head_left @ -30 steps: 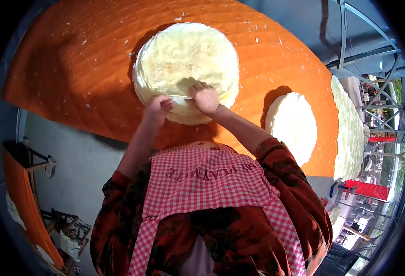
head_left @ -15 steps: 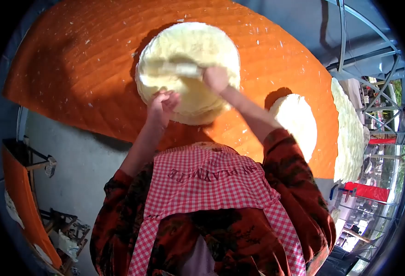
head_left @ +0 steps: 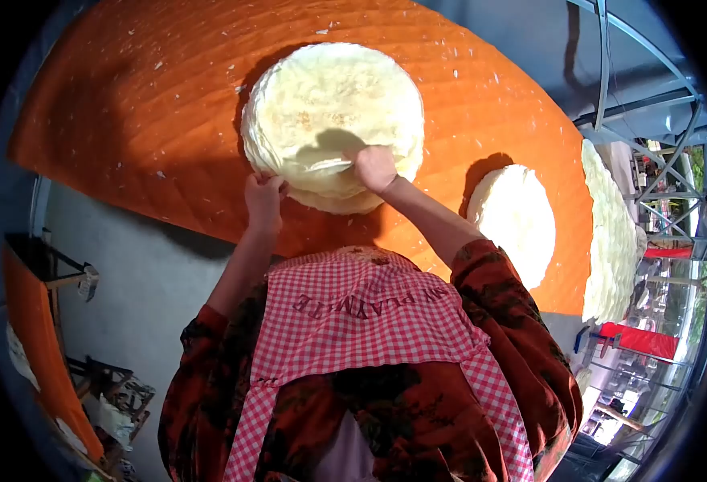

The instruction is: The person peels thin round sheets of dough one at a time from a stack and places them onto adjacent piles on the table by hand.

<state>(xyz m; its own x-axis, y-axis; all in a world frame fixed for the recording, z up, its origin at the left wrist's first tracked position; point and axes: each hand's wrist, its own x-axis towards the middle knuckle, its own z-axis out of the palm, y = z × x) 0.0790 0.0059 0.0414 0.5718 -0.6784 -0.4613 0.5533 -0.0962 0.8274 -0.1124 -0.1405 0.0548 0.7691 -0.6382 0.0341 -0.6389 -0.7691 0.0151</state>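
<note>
A thick stack of pale, round, thin flatbread-like sheets [head_left: 333,96] lies in front of me, its edges layered and uneven. At its lower left edge, my left hand [head_left: 265,199] has its fingers closed on the rim of a sheet. Over the lower right part of the stack is my right hand [head_left: 376,167], closed in a fist. A thin, pale, narrow thing [head_left: 329,165] sticks out leftward from that fist; whether it is a blade or a sheet's edge I cannot tell. The right hand's shadow falls on the top sheet.
An orange cloth [head_left: 161,104] with small white flakes covers the table. To the right lies a smaller stack of pale rounds [head_left: 518,221]. Farther right, a pile of pale sheets [head_left: 608,241] lines the table's end. Another orange surface [head_left: 36,337] is at lower left.
My right hand has come down slightly over the stack, and the pale thing has moved down with it. My left hand has shifted left and down, its fingers closing at the stack's edge.
</note>
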